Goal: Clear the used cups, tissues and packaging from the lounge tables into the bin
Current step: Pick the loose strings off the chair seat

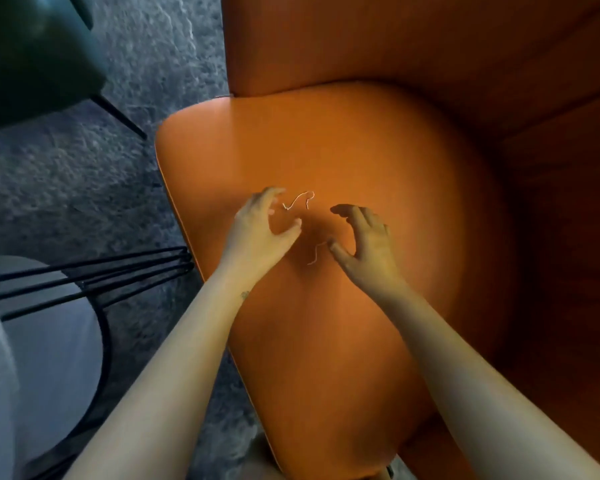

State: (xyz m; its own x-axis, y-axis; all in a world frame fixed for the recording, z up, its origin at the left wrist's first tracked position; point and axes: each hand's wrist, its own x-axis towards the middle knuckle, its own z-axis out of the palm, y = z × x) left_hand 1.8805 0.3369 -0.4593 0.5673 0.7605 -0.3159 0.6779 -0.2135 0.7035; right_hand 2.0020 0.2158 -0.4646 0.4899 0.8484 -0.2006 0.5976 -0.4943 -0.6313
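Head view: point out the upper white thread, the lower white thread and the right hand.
upper white thread (296, 199), head view, middle of its curve.
lower white thread (316, 252), head view, mid-length.
right hand (369, 244), head view, its back.

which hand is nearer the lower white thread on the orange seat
Right. The right hand lies just right of the lower thread, thumb by its upper end; the left hand is further up-left.

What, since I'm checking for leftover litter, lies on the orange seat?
Two thin pale strands: upper strand near the left hand, lower strand beside the right hand. Hands and forearms cover some seat.
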